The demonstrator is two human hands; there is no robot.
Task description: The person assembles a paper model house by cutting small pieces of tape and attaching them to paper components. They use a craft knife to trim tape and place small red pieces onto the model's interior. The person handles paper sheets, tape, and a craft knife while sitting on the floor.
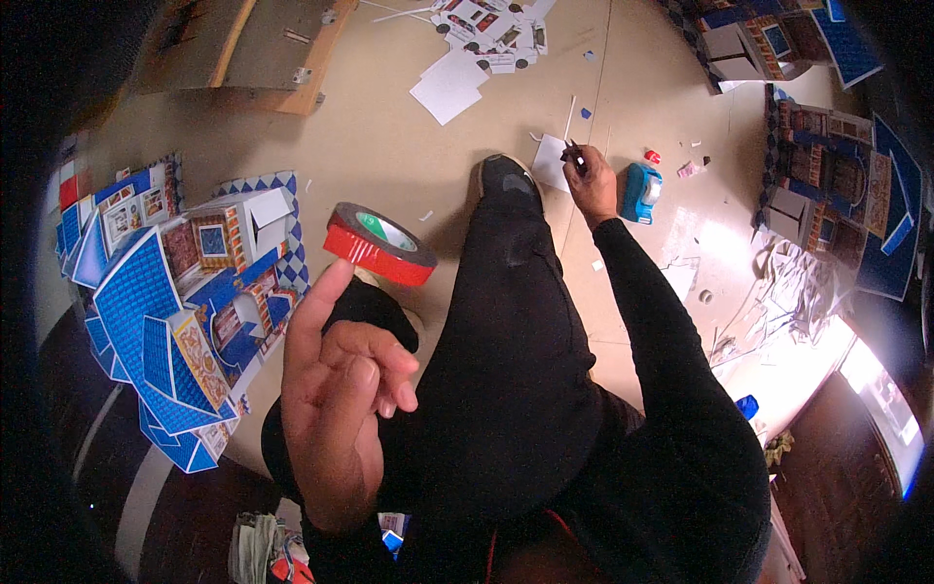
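Note:
A roll of red tape (383, 252) sits at the tip of the raised index finger of my left hand (336, 387); the other fingers are curled, and whether the tape sticks to the fingertip cannot be told. My right hand (592, 182) reaches forward to the floor, closed on a small dark tool (573, 152), perhaps scissors or a knife. Under the tool lies a piece of white card (549, 160). To the right of that hand stands a blue tape dispenser (642, 193) with clear tape.
Paper model houses with blue roofs stand at left (139, 285) and right (832, 168). Printed paper car pieces (496, 33) and white sheets (446, 87) lie ahead. A wooden furniture piece (303, 66) is at upper left. Crumpled white plastic (795, 292) and paper scraps lie at right.

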